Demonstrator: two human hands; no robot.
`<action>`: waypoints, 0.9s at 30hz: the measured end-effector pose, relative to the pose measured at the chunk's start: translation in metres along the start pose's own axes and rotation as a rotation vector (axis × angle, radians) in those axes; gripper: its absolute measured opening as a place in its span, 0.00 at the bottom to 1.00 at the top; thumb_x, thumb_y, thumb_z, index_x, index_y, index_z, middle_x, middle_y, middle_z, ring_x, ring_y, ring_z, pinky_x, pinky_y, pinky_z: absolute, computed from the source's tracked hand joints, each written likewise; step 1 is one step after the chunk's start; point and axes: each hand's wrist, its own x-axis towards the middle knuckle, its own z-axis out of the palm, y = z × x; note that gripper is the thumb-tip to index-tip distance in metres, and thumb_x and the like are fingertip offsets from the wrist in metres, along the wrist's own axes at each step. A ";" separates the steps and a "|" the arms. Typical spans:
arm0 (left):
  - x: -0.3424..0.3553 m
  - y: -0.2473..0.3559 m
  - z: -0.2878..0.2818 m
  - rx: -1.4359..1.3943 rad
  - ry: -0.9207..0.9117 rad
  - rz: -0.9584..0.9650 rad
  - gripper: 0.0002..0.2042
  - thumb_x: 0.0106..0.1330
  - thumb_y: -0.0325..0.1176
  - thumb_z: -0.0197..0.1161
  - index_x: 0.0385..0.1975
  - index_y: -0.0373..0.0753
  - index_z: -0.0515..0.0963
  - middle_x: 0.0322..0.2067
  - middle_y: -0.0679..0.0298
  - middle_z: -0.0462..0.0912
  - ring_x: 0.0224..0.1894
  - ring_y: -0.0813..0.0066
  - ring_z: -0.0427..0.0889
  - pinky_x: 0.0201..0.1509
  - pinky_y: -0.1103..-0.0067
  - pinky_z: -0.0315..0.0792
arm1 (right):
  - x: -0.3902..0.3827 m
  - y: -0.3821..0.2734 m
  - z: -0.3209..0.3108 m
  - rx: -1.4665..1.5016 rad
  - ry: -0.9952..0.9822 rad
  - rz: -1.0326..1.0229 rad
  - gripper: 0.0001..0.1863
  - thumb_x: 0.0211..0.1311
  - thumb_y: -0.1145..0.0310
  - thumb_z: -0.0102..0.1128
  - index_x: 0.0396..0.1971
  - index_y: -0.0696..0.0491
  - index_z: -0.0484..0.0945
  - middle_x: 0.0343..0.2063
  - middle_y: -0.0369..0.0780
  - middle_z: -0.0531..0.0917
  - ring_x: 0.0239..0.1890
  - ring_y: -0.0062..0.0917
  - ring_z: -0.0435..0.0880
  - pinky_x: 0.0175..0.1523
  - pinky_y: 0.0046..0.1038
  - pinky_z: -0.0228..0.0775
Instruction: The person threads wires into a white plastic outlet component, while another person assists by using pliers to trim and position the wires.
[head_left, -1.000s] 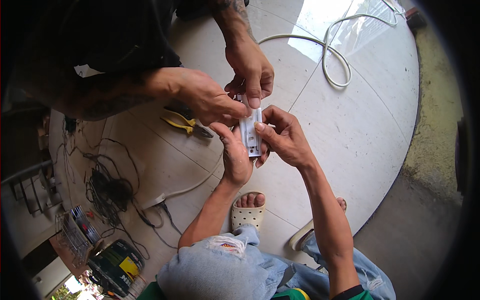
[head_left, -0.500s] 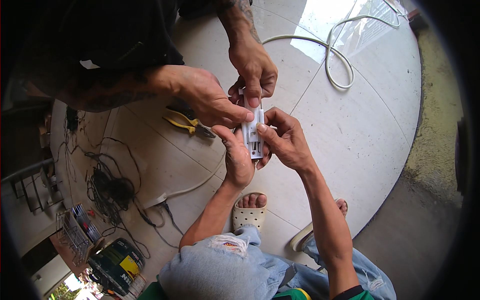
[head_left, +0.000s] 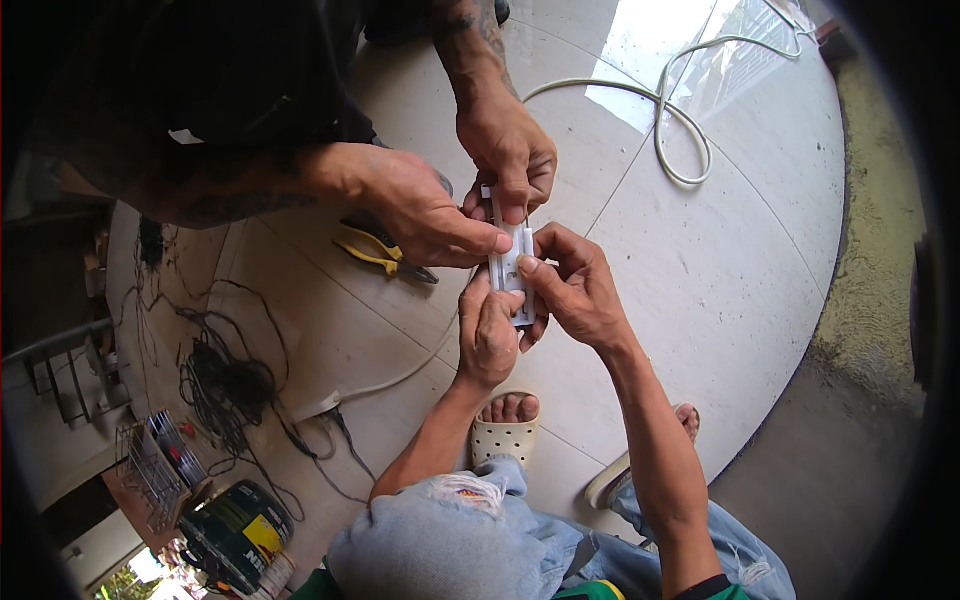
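Note:
A long, narrow white plastic casing with slots and raised side rails is held up in the middle, above the floor. My left hand is closed around its near end, the thumb pressing on the top face. Along the right side, my right hand grips it, thumb on the rail and fingers curled beneath. Another person's two hands are also on it: one hand pinches the far end, while the other hand reaches from the left and lays its fingertips on the upper face. Fingers hide much of the casing.
Yellow-handled pliers lie on the tiled floor left of the hands. A white cable loops at the far right; another white cable runs below. Tangled black cords, a wire rack and a dark green container sit at left.
My left thumb has come down from a raised position onto the casing's near end, and those fingers have closed. My right hand keeps its grip. The other person's hands have barely shifted.

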 end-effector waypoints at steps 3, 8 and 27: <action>-0.001 0.000 0.001 0.051 -0.044 0.051 0.12 0.70 0.36 0.43 0.40 0.35 0.70 0.21 0.66 0.72 0.16 0.83 0.68 0.17 0.85 0.63 | 0.000 0.001 -0.003 0.020 -0.002 0.030 0.13 0.68 0.66 0.58 0.37 0.62 0.70 0.24 0.38 0.76 0.16 0.19 0.78 0.17 0.21 0.75; -0.002 -0.006 -0.005 0.084 -0.052 0.066 0.13 0.71 0.36 0.44 0.46 0.35 0.69 0.23 0.67 0.72 0.17 0.84 0.68 0.18 0.84 0.63 | 0.002 0.002 -0.003 0.007 -0.003 0.031 0.13 0.68 0.66 0.57 0.37 0.62 0.71 0.23 0.38 0.76 0.16 0.20 0.79 0.18 0.22 0.76; -0.006 -0.015 -0.013 0.209 -0.088 0.144 0.17 0.75 0.40 0.45 0.53 0.32 0.64 0.25 0.67 0.71 0.20 0.85 0.68 0.19 0.85 0.66 | -0.001 -0.004 0.005 0.000 0.087 0.150 0.12 0.56 0.73 0.64 0.34 0.63 0.72 0.21 0.40 0.79 0.18 0.23 0.82 0.18 0.27 0.78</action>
